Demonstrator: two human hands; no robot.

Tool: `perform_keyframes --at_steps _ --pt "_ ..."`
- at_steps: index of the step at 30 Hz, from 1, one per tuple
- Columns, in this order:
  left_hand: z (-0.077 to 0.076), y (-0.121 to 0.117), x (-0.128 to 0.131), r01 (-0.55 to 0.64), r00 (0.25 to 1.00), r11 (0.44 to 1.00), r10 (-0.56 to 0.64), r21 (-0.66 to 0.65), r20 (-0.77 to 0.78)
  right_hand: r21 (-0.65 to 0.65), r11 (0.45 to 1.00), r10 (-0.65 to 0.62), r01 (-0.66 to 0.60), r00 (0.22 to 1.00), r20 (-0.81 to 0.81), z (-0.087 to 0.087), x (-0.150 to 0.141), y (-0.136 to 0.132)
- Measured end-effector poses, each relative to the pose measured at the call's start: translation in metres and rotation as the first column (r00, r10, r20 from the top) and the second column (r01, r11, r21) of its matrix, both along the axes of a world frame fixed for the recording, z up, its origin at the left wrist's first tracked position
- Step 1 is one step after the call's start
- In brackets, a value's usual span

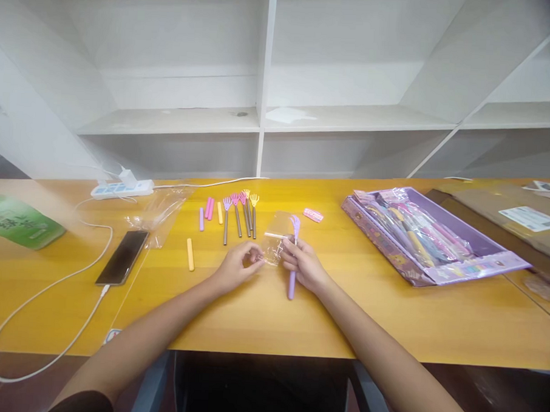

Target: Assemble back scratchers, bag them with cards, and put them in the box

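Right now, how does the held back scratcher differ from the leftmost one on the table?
The held back scratcher has a purple grip; the leftmost back scratcher ends in a bare gray shaft. The right hand grasps the held one; the leftmost one lies on the table. Both have clawed heads.

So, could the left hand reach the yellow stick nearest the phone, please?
Probably yes: nothing stands between the left hand and that yellow stick, though the hand seems to touch the clear bag.

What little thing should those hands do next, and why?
Maybe the left hand should draw the clear plastic bag aside, since it is at the bag's edge while the right hand grips the purple claw-headed scratcher.
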State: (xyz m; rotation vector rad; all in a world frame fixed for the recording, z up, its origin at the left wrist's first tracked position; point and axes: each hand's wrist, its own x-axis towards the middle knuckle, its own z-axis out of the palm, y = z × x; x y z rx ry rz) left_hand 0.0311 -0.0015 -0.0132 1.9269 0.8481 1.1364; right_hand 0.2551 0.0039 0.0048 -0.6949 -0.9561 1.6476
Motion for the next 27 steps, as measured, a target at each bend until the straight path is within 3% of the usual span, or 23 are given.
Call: perform_keyframes --at_steps 5,10,27 --pt "-0.0057 -0.0015 0.0018 0.139 0.977 0.984 -0.118 -0.109 0.176 0.017 0.999 0.039 -0.040 0.999 0.005 -0.0001 -0.0014 -0.0001" --pt "-0.0034 -0.0058 0.0061 0.216 0.976 0.974 -0.218 -0.074 -0.024 0.012 0.999 0.046 -0.047 0.999 0.025 -0.0031 -0.0042 -0.0014" --pt "-0.0080 -0.0040 0.0095 0.134 0.987 0.972 -0.113 -0.191 0.112 -0.024 1.000 0.010 -0.009 0.999 0.050 -0.0053 -0.0091 -0.0047"
